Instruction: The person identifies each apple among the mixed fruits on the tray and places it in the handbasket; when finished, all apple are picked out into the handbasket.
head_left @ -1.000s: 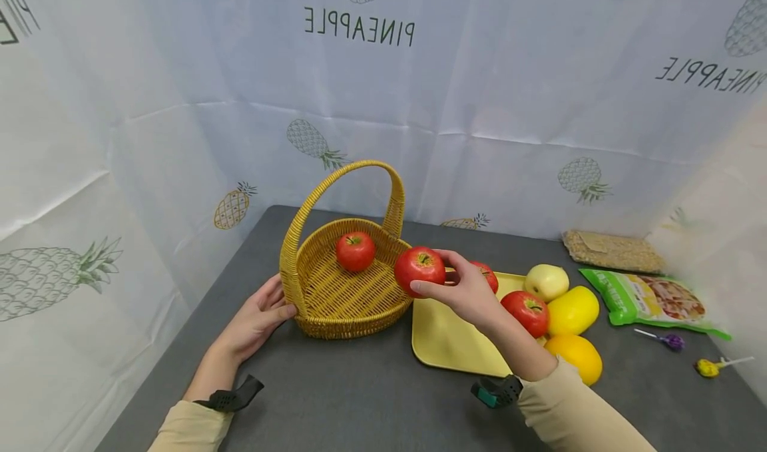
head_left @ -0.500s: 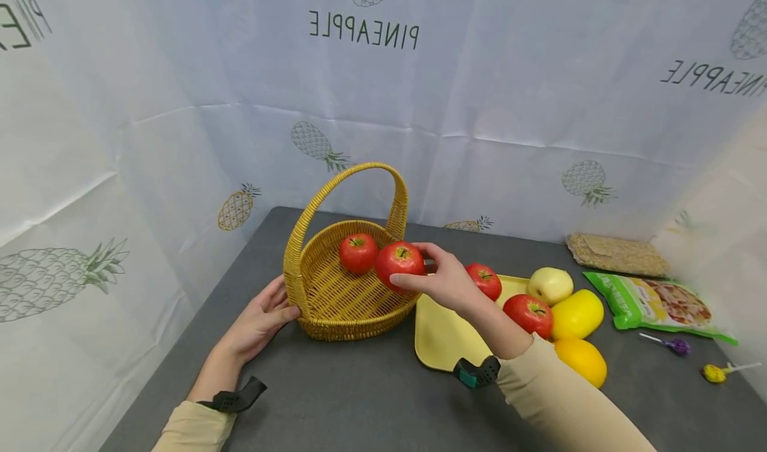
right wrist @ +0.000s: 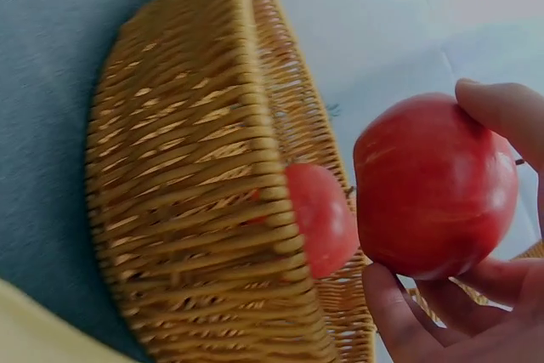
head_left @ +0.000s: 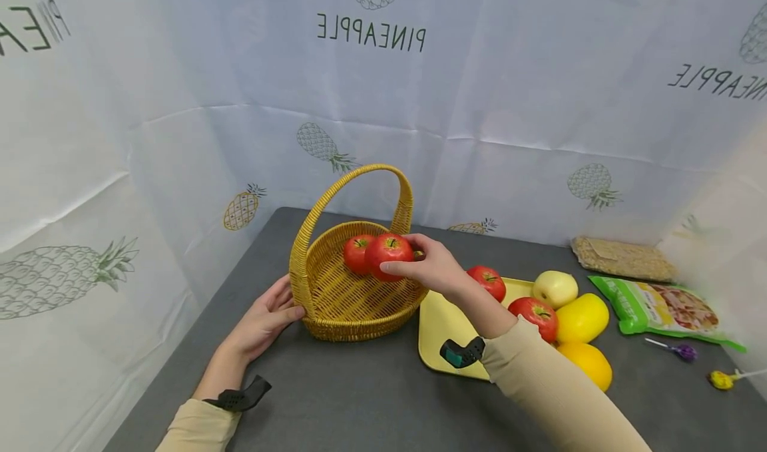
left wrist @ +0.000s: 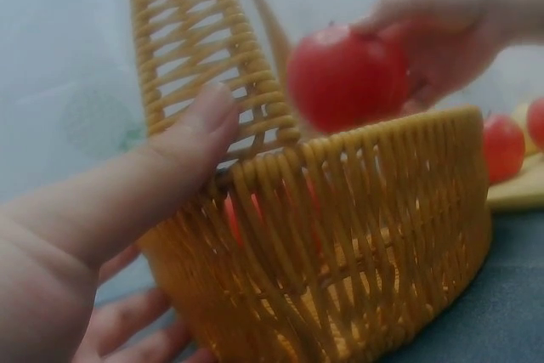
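My right hand [head_left: 433, 265] holds a red apple [head_left: 388, 255] over the yellow wicker basket [head_left: 353, 331], thumb on its near side and fingers behind. In the right wrist view that apple [right wrist: 433, 184] is beyond the woven rim, higher than the basket floor. A second red apple [head_left: 356, 255] lies inside the basket, partly covered by the held one in the head view. At the basket's left side, my left hand [head_left: 266, 319] grips the wall; its thumb [left wrist: 200, 125] presses at the foot of the arched handle [left wrist: 200, 48], and the other fingers spread lower along the weave.
Right of the basket is a yellow tray [head_left: 440, 335] with red apples [head_left: 534, 317]. A pale green apple [head_left: 555, 288] and yellow fruits [head_left: 582, 319] stand at its right. Farther right are a green food packet [head_left: 671, 309], a grain pack [head_left: 623, 259] and two lollipops [head_left: 684, 352].
My right hand has carried the apple leftward from above the tray's edge to over the basket. The left hand keeps its place at the basket; the head view has shifted slightly.
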Tool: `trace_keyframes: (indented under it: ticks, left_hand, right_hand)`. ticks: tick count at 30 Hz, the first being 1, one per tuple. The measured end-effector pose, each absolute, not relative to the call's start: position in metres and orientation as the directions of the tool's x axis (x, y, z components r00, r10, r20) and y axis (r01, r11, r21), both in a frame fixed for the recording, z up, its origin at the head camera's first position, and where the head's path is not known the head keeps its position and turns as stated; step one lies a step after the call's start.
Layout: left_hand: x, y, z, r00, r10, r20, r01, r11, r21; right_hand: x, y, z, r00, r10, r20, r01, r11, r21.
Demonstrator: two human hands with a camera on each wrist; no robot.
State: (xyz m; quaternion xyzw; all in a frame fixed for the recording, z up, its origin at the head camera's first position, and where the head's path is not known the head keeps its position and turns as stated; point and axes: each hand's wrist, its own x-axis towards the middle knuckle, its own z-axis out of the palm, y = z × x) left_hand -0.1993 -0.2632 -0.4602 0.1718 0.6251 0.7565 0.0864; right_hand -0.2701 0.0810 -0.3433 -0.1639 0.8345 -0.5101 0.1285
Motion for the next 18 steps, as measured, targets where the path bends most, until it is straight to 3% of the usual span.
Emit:
trace_keyframes:
  ticks: [18]
  left_hand:
    - [-0.195,-0.262,-0.455,-0.929,0.345,0.132,0.063,-0.205,0.977]
  right_hand:
    - [-0.299,0.049,-0.339,-0.852,-0.501,-0.153,-0.095,0.436,-0.895]
